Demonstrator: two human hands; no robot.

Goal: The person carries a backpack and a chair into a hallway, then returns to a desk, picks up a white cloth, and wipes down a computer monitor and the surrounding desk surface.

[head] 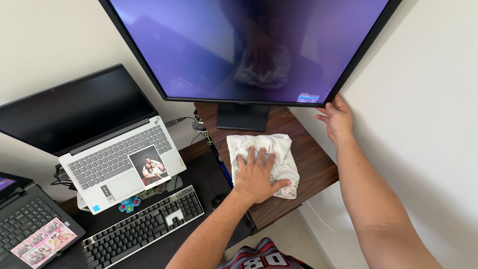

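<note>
My left hand (256,175) lies flat, fingers spread, on a crumpled white cloth (283,150) that rests on a dark wooden desk (313,167) below a large monitor (249,47). My right hand (337,118) grips the monitor's lower right corner, with the fingers on its edge. The screen glows purple and reflects the cloth and a hand. The monitor's stand (242,117) rises just behind the cloth.
A silver laptop (107,149) with a photo lying on its palm rest stands raised at left. A black keyboard (144,226) lies in front of it. Another dark laptop (30,224) sits at far left. A white wall (428,99) closes the right side.
</note>
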